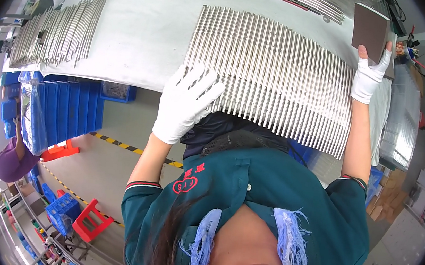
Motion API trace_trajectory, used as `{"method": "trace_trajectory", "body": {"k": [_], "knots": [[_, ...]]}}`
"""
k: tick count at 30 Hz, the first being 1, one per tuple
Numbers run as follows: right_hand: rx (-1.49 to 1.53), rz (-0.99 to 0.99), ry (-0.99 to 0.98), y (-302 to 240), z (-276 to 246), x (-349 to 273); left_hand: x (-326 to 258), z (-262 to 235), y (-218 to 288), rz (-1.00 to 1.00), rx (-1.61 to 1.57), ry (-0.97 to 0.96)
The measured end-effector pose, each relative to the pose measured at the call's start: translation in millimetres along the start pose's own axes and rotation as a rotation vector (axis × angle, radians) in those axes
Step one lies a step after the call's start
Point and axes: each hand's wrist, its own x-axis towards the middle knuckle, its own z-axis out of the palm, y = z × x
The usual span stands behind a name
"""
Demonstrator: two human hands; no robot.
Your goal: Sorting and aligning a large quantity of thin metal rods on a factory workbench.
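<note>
While my right grip (369,80) is closed on a flat brown block (369,32), thumb and a fingertip bare at its opposite edges, my left grip (187,99) lies wide, palm down, with its fingers spread over a long row of metal rods (270,71). That row sits on the pale-covered bench (140,32) right in front of me, the rods side by side, their near ends toward my waist.

Taking the middle of the row as the clock's centre, the left grip presses at eight o'clock, on the end rods, and the block is at two o'clock, its broad brown face toward me and its pale edge uppermost. Whether its lower edge touches the bench, I cannot tell.

At nine o'clock, well apart, a second batch of rods (62,34) lies on the bench, less evenly set. A smaller bundle (304,1) lies between twelve and one. Just past three stand clear plastic pieces (403,116). Off the bench, between eight and nine, are blue bins (72,110), and at eight, farther away, a co-worker in purple (13,158).
</note>
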Motion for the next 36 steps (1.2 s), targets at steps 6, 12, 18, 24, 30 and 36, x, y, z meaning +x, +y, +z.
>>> {"method": "trace_trajectory", "body": {"k": [6,12,18,24,30,36], "knots": [[0.159,0.047,-0.175,-9.5,3.3,-4.5,7.2,-0.4,-4.1,0.061,0.003,-0.009],[0.147,0.095,-0.803,-68.1,22.1,-17.9,3.7,-1.7,-2.7,0.126,-0.061,0.01],[0.05,-0.017,-1.146,-111.3,58.4,-17.5,7.4,-11.7,5.4,0.118,-0.119,0.064],[0.121,-0.231,-1.274,-124.3,104.0,-20.7,15.3,-17.0,8.2,0.13,-0.109,0.016],[0.179,-0.074,-1.275,-116.5,76.5,-5.8,11.7,-7.9,9.9,0.112,-0.166,0.076],[0.1,-0.212,-1.23,-120.2,91.3,-17.5,12.3,-6.3,10.2,0.097,-0.18,0.121]]}}
